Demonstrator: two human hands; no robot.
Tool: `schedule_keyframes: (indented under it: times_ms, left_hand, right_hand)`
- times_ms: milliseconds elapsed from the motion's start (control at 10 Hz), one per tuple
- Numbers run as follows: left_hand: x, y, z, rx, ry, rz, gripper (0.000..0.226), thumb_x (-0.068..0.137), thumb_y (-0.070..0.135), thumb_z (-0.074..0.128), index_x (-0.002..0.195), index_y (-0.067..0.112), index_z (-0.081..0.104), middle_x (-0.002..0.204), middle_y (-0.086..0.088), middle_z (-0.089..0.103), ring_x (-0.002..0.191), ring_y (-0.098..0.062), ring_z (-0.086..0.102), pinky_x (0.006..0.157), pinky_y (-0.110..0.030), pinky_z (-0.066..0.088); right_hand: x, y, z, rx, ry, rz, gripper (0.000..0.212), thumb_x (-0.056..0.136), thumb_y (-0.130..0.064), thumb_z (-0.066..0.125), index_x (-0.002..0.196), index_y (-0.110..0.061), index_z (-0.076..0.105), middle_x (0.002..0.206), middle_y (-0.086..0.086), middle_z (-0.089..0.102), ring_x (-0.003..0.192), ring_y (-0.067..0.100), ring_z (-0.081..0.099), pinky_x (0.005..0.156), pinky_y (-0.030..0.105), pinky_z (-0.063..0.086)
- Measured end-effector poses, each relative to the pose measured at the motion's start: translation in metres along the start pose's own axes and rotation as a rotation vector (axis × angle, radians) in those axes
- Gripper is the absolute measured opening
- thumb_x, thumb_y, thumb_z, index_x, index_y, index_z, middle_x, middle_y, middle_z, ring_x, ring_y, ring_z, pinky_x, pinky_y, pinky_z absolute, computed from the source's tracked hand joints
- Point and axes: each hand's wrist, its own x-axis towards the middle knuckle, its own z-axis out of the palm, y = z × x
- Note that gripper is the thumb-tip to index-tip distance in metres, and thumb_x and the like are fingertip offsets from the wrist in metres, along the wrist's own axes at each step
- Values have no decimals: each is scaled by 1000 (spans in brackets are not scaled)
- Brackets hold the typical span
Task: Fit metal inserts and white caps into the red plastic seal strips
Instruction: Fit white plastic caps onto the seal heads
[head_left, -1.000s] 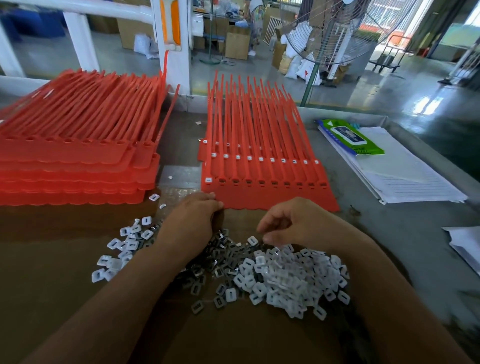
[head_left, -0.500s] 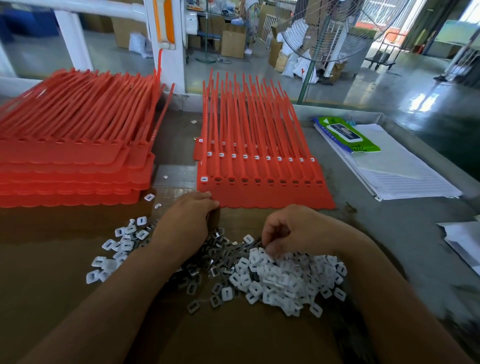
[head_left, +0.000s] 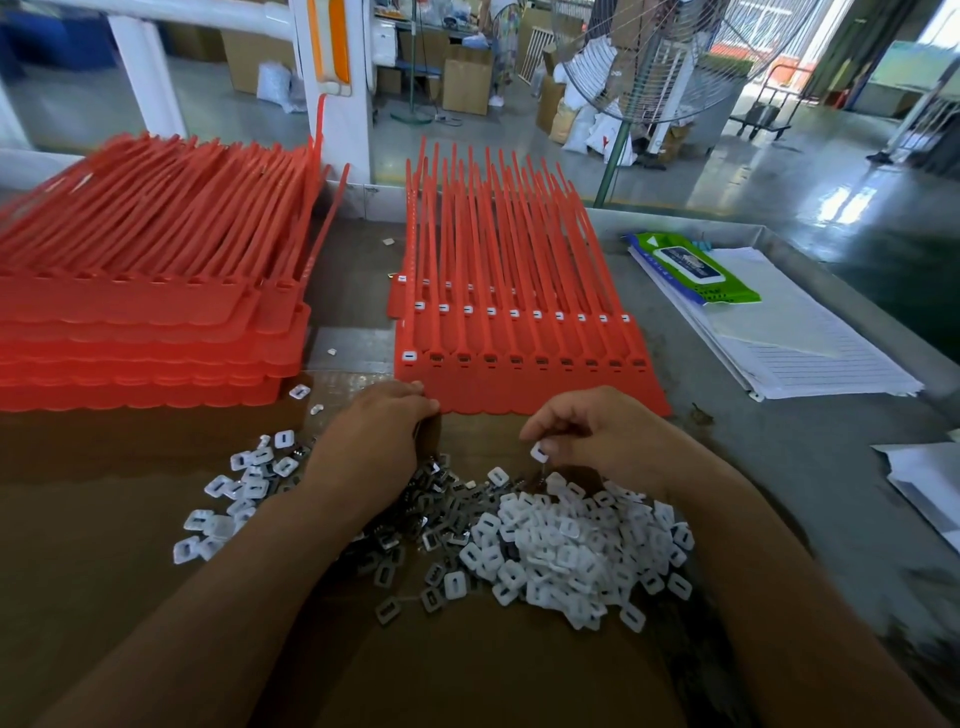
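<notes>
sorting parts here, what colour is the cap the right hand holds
White: the cap pinched in the right hand, head view.

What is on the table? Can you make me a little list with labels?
Right hand: pinches one white cap
Left hand: curled at the red strip sheet's near edge; contents hidden
White caps pile: below the right hand
Metal inserts: grey heap by the left hand
Front row: only the leftmost slot capped
Spare strips: red stack, far left

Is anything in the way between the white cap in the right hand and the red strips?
Nothing visible. The right hand pinches the white cap just short of the red seal strips; the left hand sits at their near edge.
</notes>
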Motion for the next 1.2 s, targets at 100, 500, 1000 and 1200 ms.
schedule_keyframes:
  times_ms: [100,500,1000,1200]
  left_hand:
    - [1,0,-1,-3,-4,3,42,86,3,44,123,19,54,137,-2,45,127,-17,38,104,-29,28]
    - [-2,1,-1,-32,14,24,39,86,2,44,121,17,57,135,-4,47,126,-18,39,102,-27,28]
    - [-6,5,-7,-46,74,92,29,74,-5,56,97,8,70,103,-14,65,97,-32,58,78,-34,45]
    - [-3,2,-4,-29,37,61,39,81,2,51,114,18,62,126,-5,55,116,-23,47,91,-29,38]
  right_hand:
    - [1,-1,1,-14,4,-11,24,87,-11,58,77,-32,62,69,-13,61,63,-6,53,63,4,42]
    - [42,-17,8,-41,141,-34,25,86,-12,60,76,-35,57,80,-14,62,76,-2,59,69,16,45]
    - [118,-26,36,-65,284,0,12,86,-4,59,93,-7,68,97,7,67,88,14,58,74,21,38]
    - [125,-27,35,-138,239,40,14,88,-7,56,95,-10,67,104,6,66,97,16,59,79,23,41]
